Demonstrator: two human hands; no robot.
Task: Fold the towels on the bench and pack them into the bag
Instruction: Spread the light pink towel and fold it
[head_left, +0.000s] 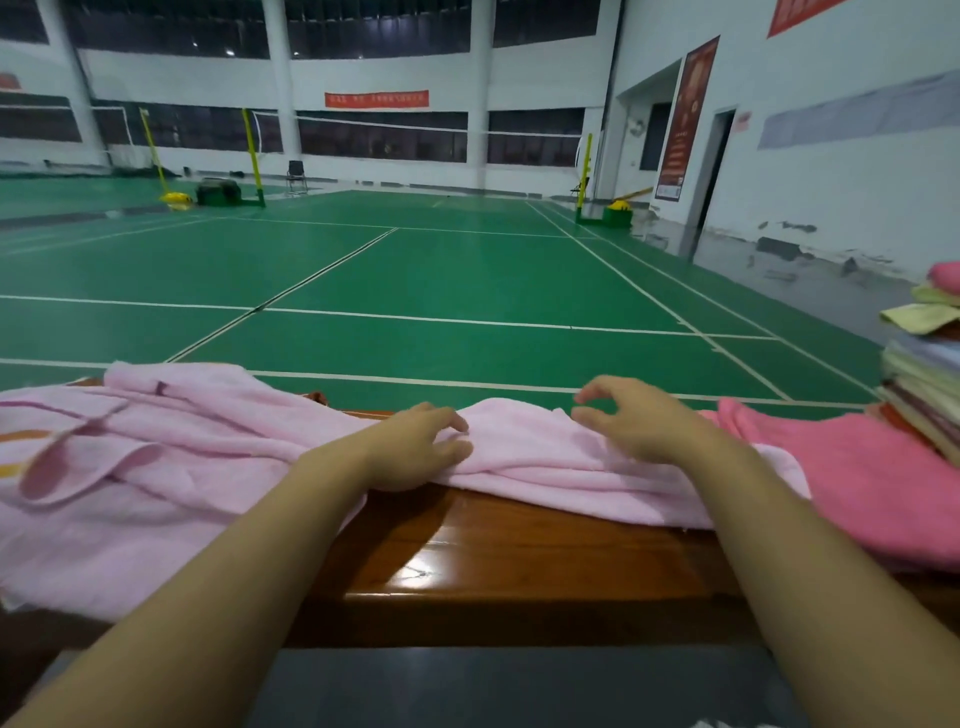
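A long pale pink towel (171, 457) lies rumpled across the glossy wooden bench (493, 556), from the far left to past the middle. My left hand (415, 447) rests on its bunched middle part, fingers curled down into the cloth. My right hand (634, 415) hovers just above the towel's right part, thumb and fingers loosely curved and apart, holding nothing. A darker pink towel (872, 478) lies spread on the bench to the right. No bag is in view.
A tall stack of folded towels (924, 374) in several colours stands at the right edge of the bench. Beyond the bench stretches a green badminton court (415, 270) with nets and yellow posts. Grey floor lies in front of the bench.
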